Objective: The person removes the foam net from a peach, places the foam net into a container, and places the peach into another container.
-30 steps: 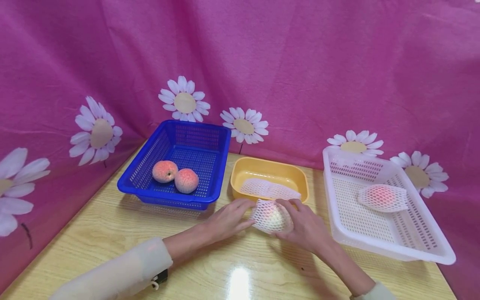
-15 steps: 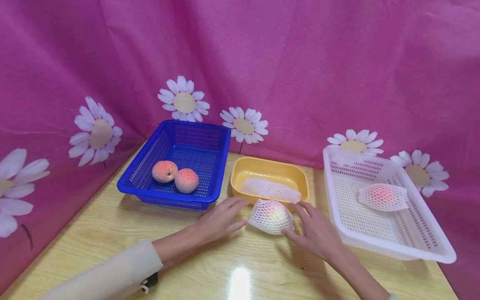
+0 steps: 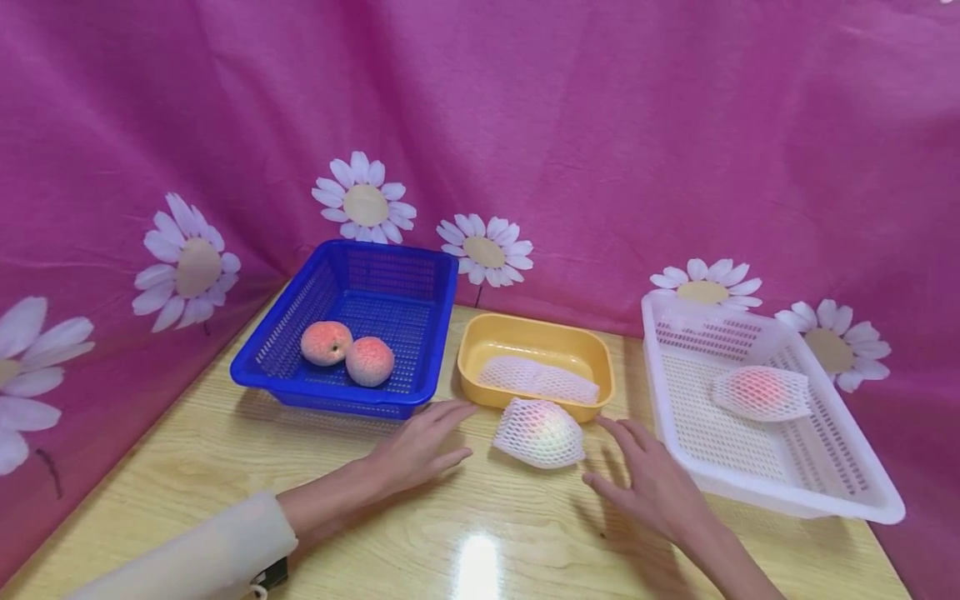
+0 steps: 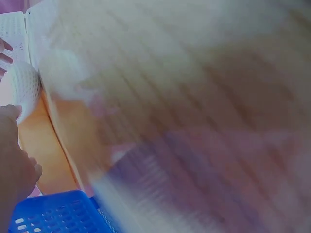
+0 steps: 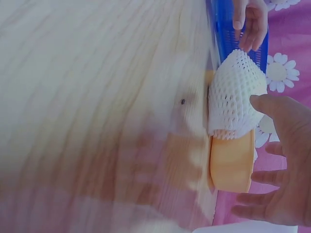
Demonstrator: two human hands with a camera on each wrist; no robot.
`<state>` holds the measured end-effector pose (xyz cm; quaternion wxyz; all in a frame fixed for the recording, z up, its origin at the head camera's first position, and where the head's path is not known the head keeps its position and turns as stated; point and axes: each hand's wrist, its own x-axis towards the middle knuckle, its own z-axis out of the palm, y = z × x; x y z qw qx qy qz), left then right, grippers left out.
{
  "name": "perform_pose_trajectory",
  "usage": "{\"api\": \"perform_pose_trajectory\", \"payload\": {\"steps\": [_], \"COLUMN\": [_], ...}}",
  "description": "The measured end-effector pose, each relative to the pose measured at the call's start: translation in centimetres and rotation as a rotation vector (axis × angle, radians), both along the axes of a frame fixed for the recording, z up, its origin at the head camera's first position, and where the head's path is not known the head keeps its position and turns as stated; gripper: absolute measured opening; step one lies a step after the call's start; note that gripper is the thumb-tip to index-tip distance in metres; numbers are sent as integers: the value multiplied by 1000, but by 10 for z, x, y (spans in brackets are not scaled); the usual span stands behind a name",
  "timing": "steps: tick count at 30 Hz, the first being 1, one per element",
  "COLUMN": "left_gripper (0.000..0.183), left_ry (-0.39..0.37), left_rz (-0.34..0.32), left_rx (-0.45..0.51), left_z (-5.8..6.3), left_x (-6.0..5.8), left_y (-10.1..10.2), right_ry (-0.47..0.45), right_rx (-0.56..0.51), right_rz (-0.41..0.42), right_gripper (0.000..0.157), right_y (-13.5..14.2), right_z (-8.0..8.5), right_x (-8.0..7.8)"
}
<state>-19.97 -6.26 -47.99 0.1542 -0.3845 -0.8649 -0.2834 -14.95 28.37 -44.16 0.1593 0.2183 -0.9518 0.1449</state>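
A peach in a white foam net [image 3: 540, 433] lies on the table between the two hands, in front of the yellow tub. To its left, the left hand [image 3: 417, 443] is held with fingers extended, apart from the fruit. The right hand [image 3: 651, 477] spreads its fingers on the other side, also apart from it. In the right wrist view the netted peach [image 5: 235, 94] shows close up, with the right hand [image 5: 286, 155] beside it. Only part of the left hand [image 4: 19, 160] appears in the left wrist view. Neither hand holds anything.
Two bare peaches [image 3: 348, 352] sit in a blue basket [image 3: 251, 367] at left. The yellow tub [image 3: 474, 383] holds foam nets [image 3: 536, 377]. In the white basket [image 3: 663, 400] at right lies another netted peach [image 3: 762, 392]. A pink flowered cloth [image 3: 570, 167] hangs behind.
Both hands have let go of the netted peach and drawn apart, the left hand leftward and the right hand to the right. The peach now rests alone on the table.
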Motion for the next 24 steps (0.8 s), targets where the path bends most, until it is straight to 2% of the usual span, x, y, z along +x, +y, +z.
{"api": "perform_pose_trajectory", "payload": {"steps": [5, 12, 17, 24], "left_gripper": [56, 55, 55, 55], "left_ry": [-22, 19, 3, 28], "left_rz": [12, 28, 53, 33], "left_rx": [6, -11, -23, -20], "left_z": [-1, -5, -5, -5], "left_x": [3, 7, 9, 8], "left_y": [-9, -16, -21, -23], "right_ry": [-24, -31, -34, -53], "right_rx": [-2, 9, 31, 33], "right_rz": [-20, -37, -62, -95], "right_gripper": [71, 71, 72, 72], "right_y": [7, 15, 16, 14], "right_z": [-1, -4, -5, -2], "right_x": [6, 12, 14, 15]}}
